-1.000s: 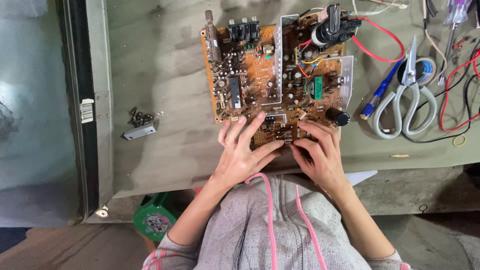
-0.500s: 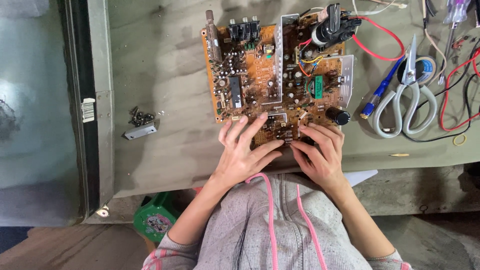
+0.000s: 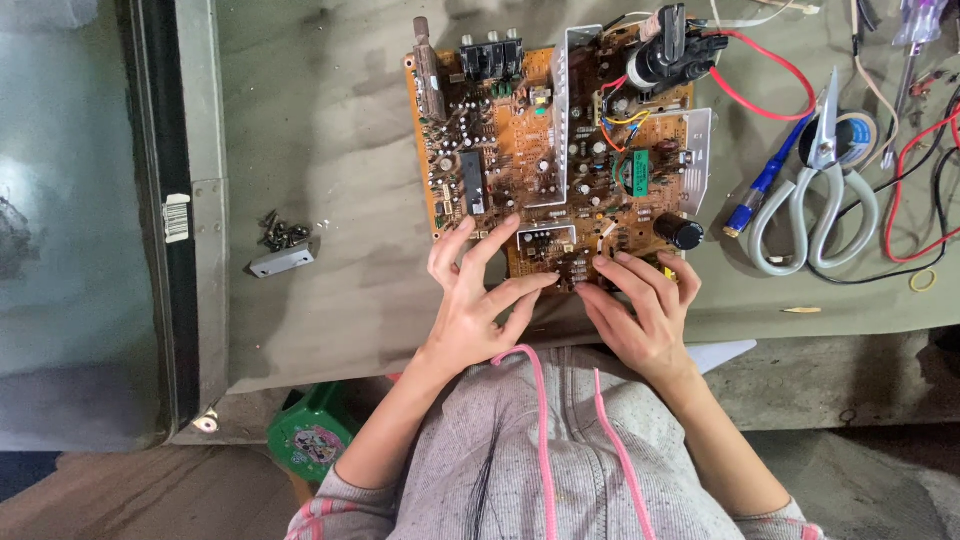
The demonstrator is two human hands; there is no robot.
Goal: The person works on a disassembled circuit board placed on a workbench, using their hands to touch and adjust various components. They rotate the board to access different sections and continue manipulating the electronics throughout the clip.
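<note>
From the head camera, the one view you have, the orange circuit board (image 3: 560, 160) lies flat on the grey-green tabletop (image 3: 330, 130), its near edge just in front of your chest. Your left hand (image 3: 478, 300) rests spread on that near edge, fingers fanned and open, gripping nothing; the index and middle fingertips lie on the board beside a small white-outlined section. Your right hand (image 3: 640, 310) is likewise open, fingers extended and pressed down on the board's lower right part, with the tips meeting your left fingertips near a small dark component (image 3: 575, 272). Whether either hand pinches that part I cannot tell; it is too small.

The risks, as I judge them: you press on a populated board, so a bent lead or a cracked solder joint could follow from leaning too hard. The black cylindrical capacitor (image 3: 682, 232) stands just beside your right fingers, and a sideways slip would knock it. The red wire (image 3: 770, 75) loops off the board's far corner towards the scissors (image 3: 815, 200) and the blue-handled tool (image 3: 760, 190); sliding the board could drag it across them. The loose screws (image 3: 280, 235) and the small metal bracket (image 3: 282, 262) lie well apart to your left, close enough to the table edge for a sweep of your forearm to scatter them.
</note>
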